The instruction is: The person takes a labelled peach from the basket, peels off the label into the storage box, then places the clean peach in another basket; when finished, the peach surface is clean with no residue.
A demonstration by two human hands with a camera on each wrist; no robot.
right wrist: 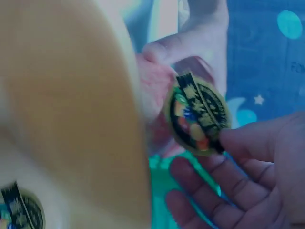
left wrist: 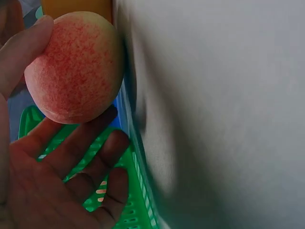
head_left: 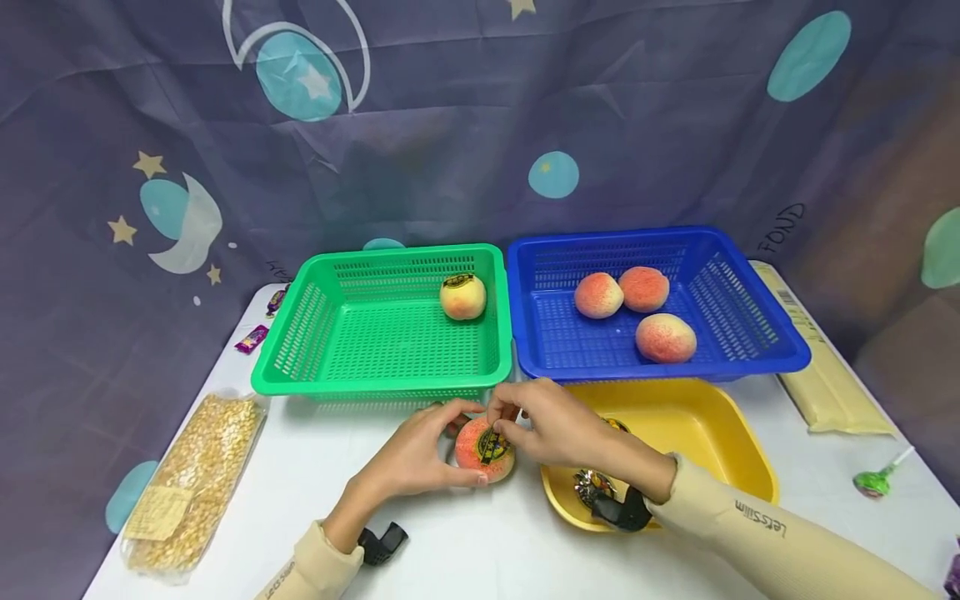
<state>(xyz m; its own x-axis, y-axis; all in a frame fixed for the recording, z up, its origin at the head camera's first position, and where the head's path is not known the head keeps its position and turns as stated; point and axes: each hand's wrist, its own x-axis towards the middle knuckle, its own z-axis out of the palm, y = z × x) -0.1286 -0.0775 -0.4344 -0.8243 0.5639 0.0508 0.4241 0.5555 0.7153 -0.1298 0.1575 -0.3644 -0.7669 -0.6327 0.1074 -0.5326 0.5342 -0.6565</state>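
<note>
On the white table in front of the baskets, my left hand [head_left: 416, 450] grips a red-speckled peach [head_left: 472, 448] between thumb and fingers. In the left wrist view the thumb lies along one side of the peach [left wrist: 78, 69], the fingertips under it. My right hand [head_left: 551, 421] pinches the edge of a round black-and-gold sticker [head_left: 491, 447] at the peach. Seen from the right wrist, the sticker [right wrist: 198, 113] faces the camera, held between thumb and fingers; whether it touches the peach I cannot tell.
A green basket [head_left: 382, 385] holds one stickered peach [head_left: 462, 297]. Beside it, a blue basket [head_left: 667, 369] holds three peaches. A yellow tub [head_left: 738, 433] with stickers [head_left: 592, 487] stands under my right forearm. A corn kernel bag [head_left: 198, 479] lies left, a lollipop [head_left: 873, 482] right.
</note>
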